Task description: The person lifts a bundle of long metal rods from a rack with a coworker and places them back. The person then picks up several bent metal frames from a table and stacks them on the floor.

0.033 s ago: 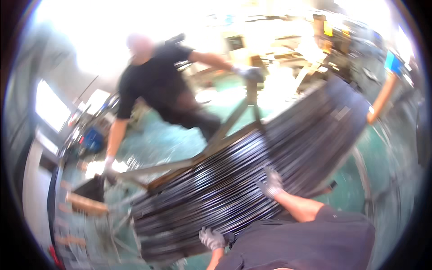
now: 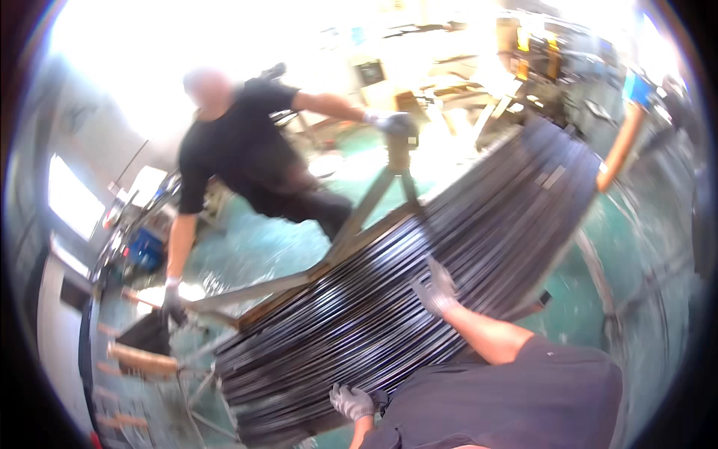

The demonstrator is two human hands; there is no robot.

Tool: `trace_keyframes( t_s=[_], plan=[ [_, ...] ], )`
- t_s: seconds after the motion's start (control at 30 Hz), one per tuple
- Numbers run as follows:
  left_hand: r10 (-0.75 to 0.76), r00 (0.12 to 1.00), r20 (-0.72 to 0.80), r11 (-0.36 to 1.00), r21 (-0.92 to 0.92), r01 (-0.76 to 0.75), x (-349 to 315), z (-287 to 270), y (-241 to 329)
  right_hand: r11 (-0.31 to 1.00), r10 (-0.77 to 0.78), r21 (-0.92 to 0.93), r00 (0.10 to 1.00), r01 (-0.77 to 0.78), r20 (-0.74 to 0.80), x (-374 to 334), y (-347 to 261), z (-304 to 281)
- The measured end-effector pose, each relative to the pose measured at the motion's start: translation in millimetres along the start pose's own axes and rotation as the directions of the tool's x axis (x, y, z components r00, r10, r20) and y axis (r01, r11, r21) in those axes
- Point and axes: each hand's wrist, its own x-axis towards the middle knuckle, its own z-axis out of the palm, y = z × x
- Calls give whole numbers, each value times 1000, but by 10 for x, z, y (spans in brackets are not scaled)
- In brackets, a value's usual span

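A broad stack of long dark metal bars (image 2: 359, 299) lies slantwise in front of me, shiny along its middle. My left hand (image 2: 351, 402), in a grey glove, rests on the near edge of the bars with its fingers a little bent and apart. Farther right, my gloved right hand (image 2: 435, 288) lies over the middle of the bars, thumb and fingers spread. Neither hand holds anything that shows. Across the stack, a co-worker (image 2: 247, 142) in dark clothes and gloves has both hands at an angular grey metal frame (image 2: 359, 213), which runs along the far edge of the bars.
An orange-brown post with a blue top (image 2: 621, 153) rises at the stack's right end. Wooden pieces (image 2: 142, 358) sit by the left end, near thin metal legs. A blue container (image 2: 146, 249) stands behind at left. Cluttered material (image 2: 486, 97) fills the bright back; the floor (image 2: 254, 243) is green.
The whole view has shifted a little, so the stack and co-worker appear slightly farther left, and the picture is sharper. My hands keep much the same places on the bars.
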Motion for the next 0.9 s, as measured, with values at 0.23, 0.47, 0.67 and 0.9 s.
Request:
trace_keyframes(
  t_s=[0.23, 0.47, 0.67, 0.9],
  plan=[
    [95, 993, 69, 995, -32, -93, 227, -115, 134, 773, 12, 452, 701, 445, -713, 1875, -1938, -2108],
    [59, 998, 36, 996, -71, -57, 209, -44, 61, 624, 199, 533, 543, 572, -816, 2120, -2112, -3013],
    [63, 997, 37, 998, 2, -63, 158, -99, 32, 781, 98, 422, 576, 461, -811, 1779, -2130, -2891],
    [16, 995, 96, 1000, 18, -18, 214, -80, 139, 969, -20, 226, 945, 98, -326, 1039, -793, -845]
  ],
)
